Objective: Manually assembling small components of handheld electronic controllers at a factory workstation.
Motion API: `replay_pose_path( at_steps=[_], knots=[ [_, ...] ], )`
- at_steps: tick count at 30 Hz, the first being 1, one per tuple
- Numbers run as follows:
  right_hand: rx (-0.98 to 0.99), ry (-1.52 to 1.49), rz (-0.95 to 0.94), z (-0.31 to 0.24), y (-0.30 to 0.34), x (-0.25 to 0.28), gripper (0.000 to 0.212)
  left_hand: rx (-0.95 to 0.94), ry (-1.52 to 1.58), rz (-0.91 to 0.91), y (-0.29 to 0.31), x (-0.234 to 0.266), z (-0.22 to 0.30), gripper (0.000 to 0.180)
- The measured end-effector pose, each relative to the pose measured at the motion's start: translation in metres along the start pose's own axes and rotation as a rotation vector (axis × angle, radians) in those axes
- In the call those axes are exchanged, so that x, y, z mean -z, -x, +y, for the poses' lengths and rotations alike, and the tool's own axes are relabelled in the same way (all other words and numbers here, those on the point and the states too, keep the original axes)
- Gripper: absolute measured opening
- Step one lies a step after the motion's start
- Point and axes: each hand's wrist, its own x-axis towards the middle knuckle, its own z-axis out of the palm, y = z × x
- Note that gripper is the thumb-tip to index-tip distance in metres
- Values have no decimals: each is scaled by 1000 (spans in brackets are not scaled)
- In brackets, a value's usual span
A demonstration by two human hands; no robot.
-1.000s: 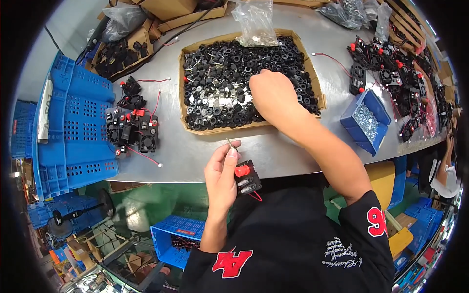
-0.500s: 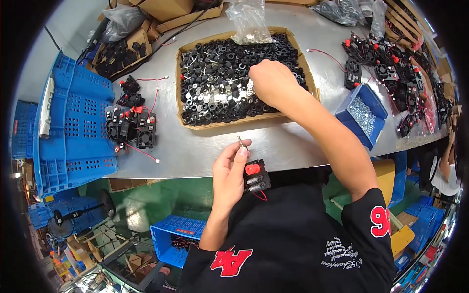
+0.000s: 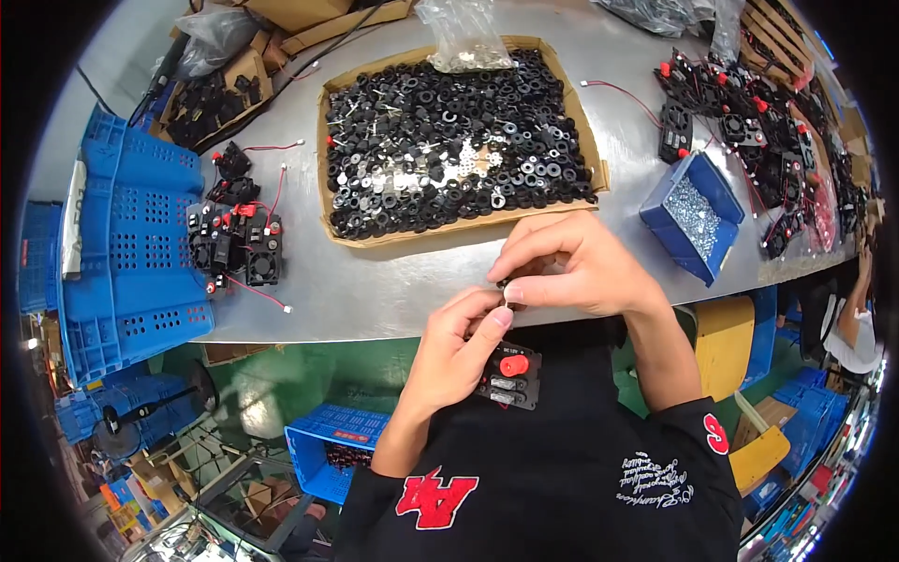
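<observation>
My left hand [image 3: 456, 348] grips a small black panel assembly [image 3: 526, 386] with a red knob and clear-fronted switches, held just off the table's near edge. A thin metal shaft stands up between its thumb and fingers. Closed in a pinch, my right hand [image 3: 588, 267] meets the left fingertips at the shaft's upper end. Between its thumb and finger is a small dark part, mostly hidden; its exact kind cannot be made out. Beyond both hands lies a shallow cardboard tray [image 3: 440, 229] full of black rings, washers and nuts.
A clear plastic bag [image 3: 465, 37] rests on the tray's far side. To the right are a blue bin [image 3: 660, 220] of small screws and a heap of wired black fan units [image 3: 749, 131]. More fan units [image 3: 239, 245] sit left, beside a large blue crate [image 3: 136, 314].
My right hand has come back from the cardboard tray to my left fingertips, carrying a small part. My left hand and the panel have shifted slightly right and nearer.
</observation>
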Motion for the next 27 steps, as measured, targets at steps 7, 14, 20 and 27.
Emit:
replay_pose_path(
  at_steps=[7, 14, 20, 27],
  knots=[
    [-118, -188, -68, 10, 13, 3, 22, 15, -37, -9, 0, -4, 1, 24],
    [-375, -603, 105, 29, 19, -25, 24, 137, 169, 149, -1, -22, -5, 35],
    [-217, -255, 265, 11, 30, -40, 25, 238, 383, 211, -5, -26, -2, 38],
    [78, -139, 341, 24, 35, -54, 28, 311, 813, 142, -10, -36, 8, 60]
  ],
)
